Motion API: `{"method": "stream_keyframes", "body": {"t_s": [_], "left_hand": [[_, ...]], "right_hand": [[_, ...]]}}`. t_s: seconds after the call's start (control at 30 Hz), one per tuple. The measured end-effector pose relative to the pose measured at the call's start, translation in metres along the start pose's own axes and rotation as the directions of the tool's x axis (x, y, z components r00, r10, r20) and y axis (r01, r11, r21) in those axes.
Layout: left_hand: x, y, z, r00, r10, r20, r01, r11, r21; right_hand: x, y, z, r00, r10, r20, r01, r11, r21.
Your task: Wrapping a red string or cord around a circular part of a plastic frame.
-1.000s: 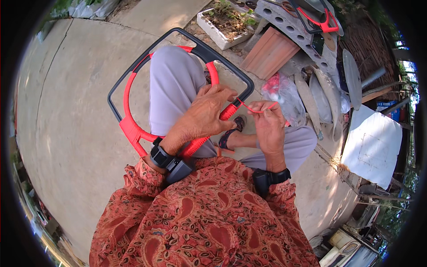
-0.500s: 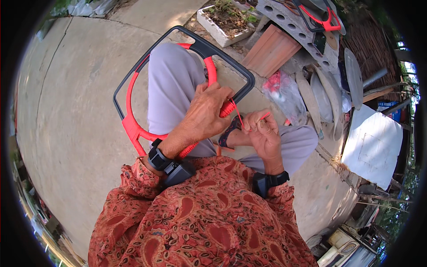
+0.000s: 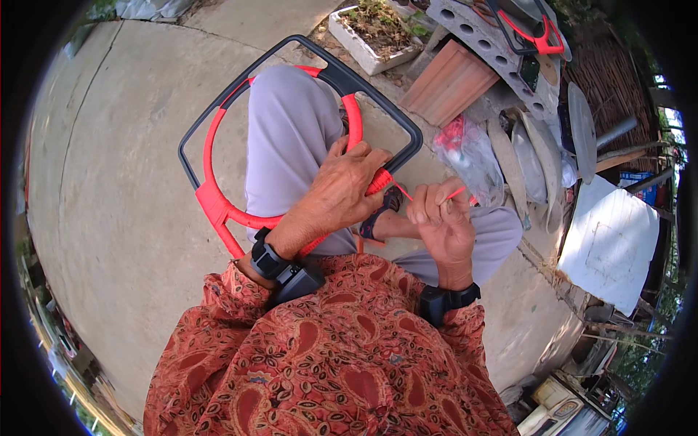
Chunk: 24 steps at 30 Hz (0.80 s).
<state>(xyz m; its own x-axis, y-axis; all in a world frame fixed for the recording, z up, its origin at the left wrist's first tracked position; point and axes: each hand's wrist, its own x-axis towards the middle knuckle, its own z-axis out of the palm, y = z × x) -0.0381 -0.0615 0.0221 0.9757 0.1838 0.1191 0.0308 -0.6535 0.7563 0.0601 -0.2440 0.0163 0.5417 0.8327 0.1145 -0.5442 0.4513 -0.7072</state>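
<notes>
My left hand (image 3: 342,185) clenches the red-wrapped frame (image 3: 218,211) on my lap; to its right, my right hand (image 3: 440,221) pinches the red cord (image 3: 456,192).

Red-and-black frame (image 3: 218,211), red cord (image 3: 452,194), paisley shirt (image 3: 342,363).

Left hand (image 3: 347,190) grips red frame (image 3: 218,207); right hand (image 3: 440,225) pinches strand (image 3: 429,198).
</notes>
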Motion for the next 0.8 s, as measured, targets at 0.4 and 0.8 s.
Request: {"method": "stream_keyframes", "body": {"t_s": [0.4,0.8], "left_hand": [[-0.007,-0.012,-0.006,0.941,-0.083,-0.327,-0.03,0.945,-0.325],[-0.021,-0.03,-0.043,0.765,-0.127,0.631,0.644,0.13,-0.754]], "right_hand": [[0.009,0.029,-0.019,0.868,0.36,-0.341,-0.362,0.93,0.061],[0.049,0.012,0.004,0.875,0.348,-0.336,-0.416,0.896,-0.156]]}}
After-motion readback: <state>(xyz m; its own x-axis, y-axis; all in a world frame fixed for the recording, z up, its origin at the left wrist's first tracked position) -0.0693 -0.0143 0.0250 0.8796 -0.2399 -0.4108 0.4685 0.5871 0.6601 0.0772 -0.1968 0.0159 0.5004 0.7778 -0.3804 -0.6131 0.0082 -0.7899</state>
